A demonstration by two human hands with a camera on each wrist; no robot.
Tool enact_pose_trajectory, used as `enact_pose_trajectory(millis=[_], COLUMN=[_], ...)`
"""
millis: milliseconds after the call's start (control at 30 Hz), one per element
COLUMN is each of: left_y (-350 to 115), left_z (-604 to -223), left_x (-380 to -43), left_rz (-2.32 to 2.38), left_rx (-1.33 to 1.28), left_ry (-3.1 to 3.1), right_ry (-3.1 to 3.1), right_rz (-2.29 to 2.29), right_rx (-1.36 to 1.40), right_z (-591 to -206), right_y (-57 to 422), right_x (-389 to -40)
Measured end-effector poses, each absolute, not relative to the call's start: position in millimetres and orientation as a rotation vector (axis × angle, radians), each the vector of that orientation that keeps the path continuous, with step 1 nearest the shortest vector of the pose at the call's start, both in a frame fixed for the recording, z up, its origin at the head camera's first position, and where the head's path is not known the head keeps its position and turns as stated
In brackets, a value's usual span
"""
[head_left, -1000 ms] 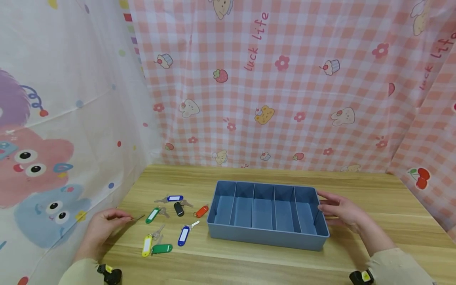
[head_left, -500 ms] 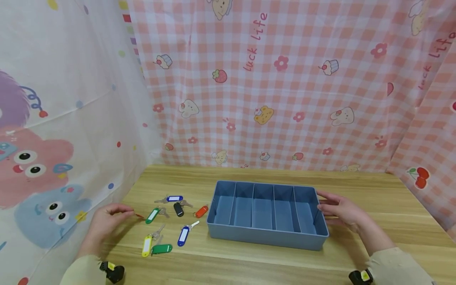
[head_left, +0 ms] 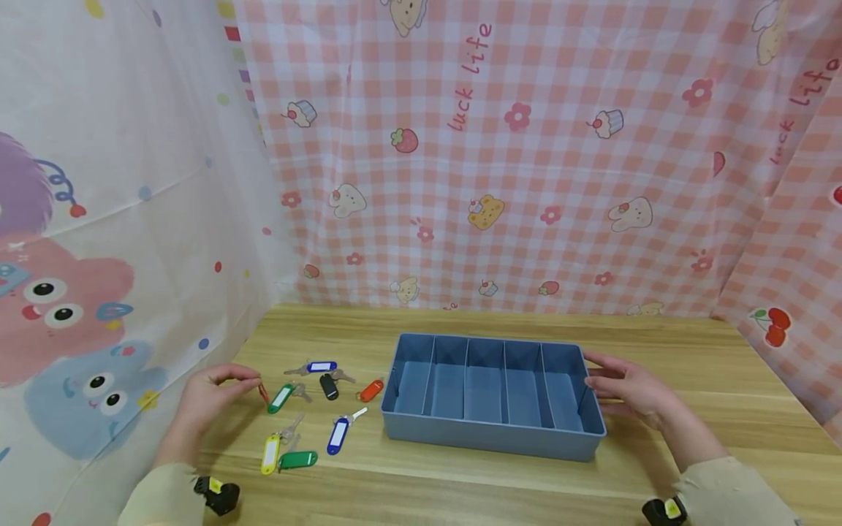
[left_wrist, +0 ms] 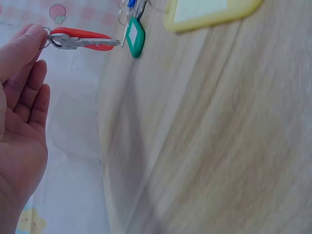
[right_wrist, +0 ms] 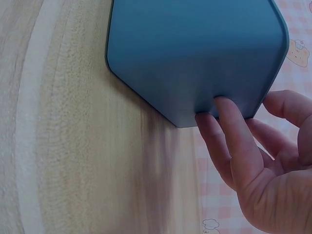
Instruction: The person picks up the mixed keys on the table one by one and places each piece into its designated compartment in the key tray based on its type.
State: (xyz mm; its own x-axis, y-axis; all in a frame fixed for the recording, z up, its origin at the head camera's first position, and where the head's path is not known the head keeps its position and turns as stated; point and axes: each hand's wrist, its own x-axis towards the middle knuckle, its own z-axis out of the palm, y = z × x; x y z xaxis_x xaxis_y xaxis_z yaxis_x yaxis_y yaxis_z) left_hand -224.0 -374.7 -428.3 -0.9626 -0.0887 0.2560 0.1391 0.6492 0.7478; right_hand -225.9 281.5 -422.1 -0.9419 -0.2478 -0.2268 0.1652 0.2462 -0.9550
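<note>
My left hand [head_left: 209, 400] pinches the ring of a key [left_wrist: 66, 42] with a red key tag [left_wrist: 105, 47]; key and tag hang over the table beside a green key tag [head_left: 281, 398]. In the left wrist view they dangle from thumb and finger. At the other side, my right hand [head_left: 634, 391] grips the right end of a blue-grey divided box [head_left: 493, 435]. Its thumb reaches over the rim while other fingers lie against the outer end wall [right_wrist: 195, 73], as the right wrist view shows. The box's several compartments hold nothing.
Several tagged keys lie on the wooden table [head_left: 460, 486] left of the box: a yellow tag [head_left: 270, 454], another green tag [head_left: 298, 459], two blue tags, a black tag [head_left: 329, 386] and an orange tag [head_left: 371, 391]. Patterned cloth hangs behind and to both sides.
My left hand has moved a little right and up with the held key, and its red tag has swung from nearly edge-on to hanging down. The right hand and box stay put.
</note>
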Motion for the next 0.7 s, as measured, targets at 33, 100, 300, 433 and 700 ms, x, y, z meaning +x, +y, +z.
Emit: enact_pose_trajectory(millis=[33, 100, 300, 433, 700], left_y=[-373.1, -369.8, -359.8, -353.4, -336.8], left_z=[-427.9, -427.1, -424.0, -421.4, -414.7], left_x=[-224.8, -225.9, -229.3, -231.8, -236.3], left_rz=[-1.211, -1.211, -1.23, -1.219, -1.237], left_rx=[-0.055, -0.081, -0.126, -0.152, -0.198], left_ry=[-2.596, -2.582, -2.55, -2.553, -2.541], right_ry=[2.194, 2.2, 2.22, 2.223, 2.221], right_rz=[-1.746, -1.744, -1.728, -1.724, -1.714], right_rx=[-0.073, -0.077, -0.068, -0.069, -0.067], right_z=[-422.3, -422.7, -423.3, -422.7, -421.5], right_y=[281.5, 281.7, 281.9, 282.0, 281.1], right_x=[-225.9, -225.6, -225.7, -225.8, -225.4])
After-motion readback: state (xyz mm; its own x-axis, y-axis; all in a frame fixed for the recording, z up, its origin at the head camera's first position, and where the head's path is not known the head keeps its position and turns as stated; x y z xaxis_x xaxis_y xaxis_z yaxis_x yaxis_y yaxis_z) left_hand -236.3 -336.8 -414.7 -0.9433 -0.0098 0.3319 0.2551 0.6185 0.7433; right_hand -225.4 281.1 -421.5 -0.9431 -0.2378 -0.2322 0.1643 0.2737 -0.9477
